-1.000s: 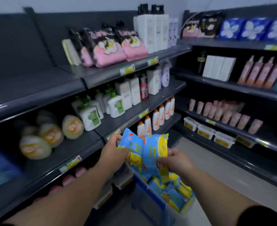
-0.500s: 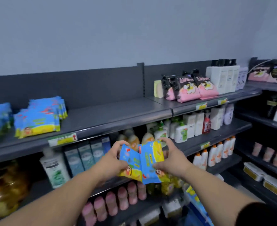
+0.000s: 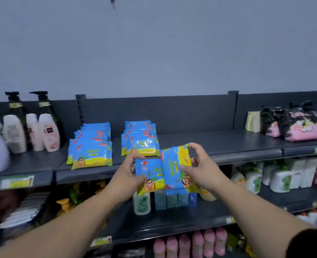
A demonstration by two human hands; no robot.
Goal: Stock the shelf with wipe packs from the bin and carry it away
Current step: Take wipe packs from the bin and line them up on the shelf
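Grip: two blue-and-yellow film wipe packs (image 3: 169,170) are clasped between the left hand (image 3: 127,171) and the right hand (image 3: 202,168).
Place: held at the front edge of the dark grey metal shelf (image 3: 228,144).
Risk: the stacked packs (image 3: 140,142) nearby may be knocked, or the slick film dropped.

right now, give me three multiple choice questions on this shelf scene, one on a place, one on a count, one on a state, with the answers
1. Where do the shelved wipe stacks sit relative to the pump bottles?
A left of them
B right of them
C one shelf below

2. How many wipe stacks stand on the top shelf?
A one
B four
C two

3. What state are the two loose packs in?
A gripped by the hands
B lying flat on the shelf
C dropped on the floor

Answers: 1 B, the bottles stand further left. 2 C, two stacks show side by side. 3 A, the left hand and right hand each grip one.
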